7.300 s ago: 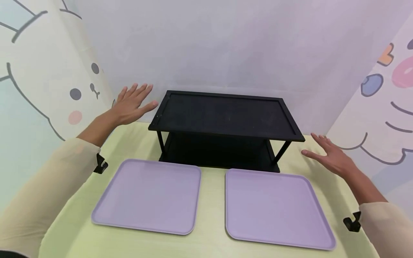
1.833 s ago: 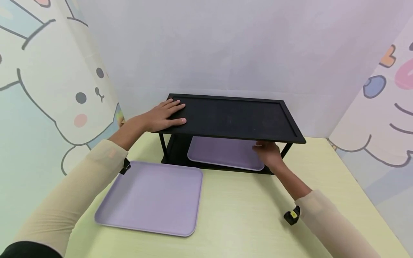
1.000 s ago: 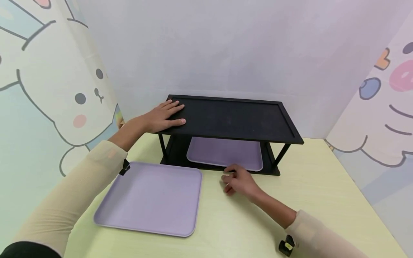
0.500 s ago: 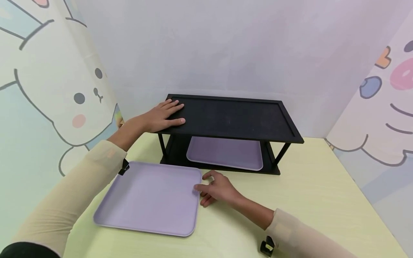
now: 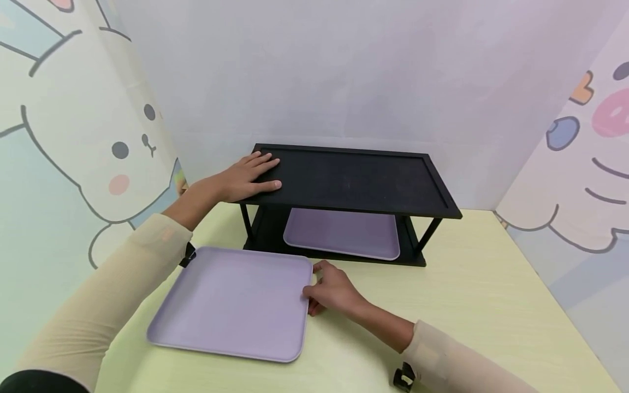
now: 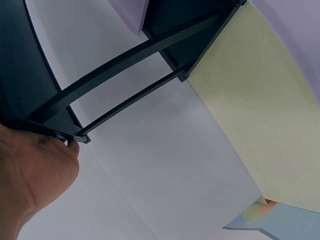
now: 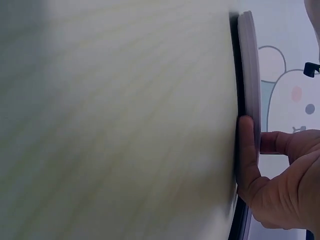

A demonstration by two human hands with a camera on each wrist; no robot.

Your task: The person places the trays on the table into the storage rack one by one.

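Right now we pinch the near purple tray point(image 5: 233, 303) at its right edge with our right hand point(image 5: 331, 289), fingers under and thumb on top; it lies on the yellow bench point(image 5: 472, 295) before the black shelf point(image 5: 354, 180). Our left hand point(image 5: 245, 176) rests flat, fingers straight, on the shelf's top left corner. A second purple tray point(image 5: 344, 232) sits on the lower tier.

Head view bright, even, soft light; faint shadows under black shelf point(image 5: 344, 180), wide-angle bending at edges. Right wrist view: table point(image 7: 115, 120) blurred, dark at left edge. Left wrist view sharp, no glare.
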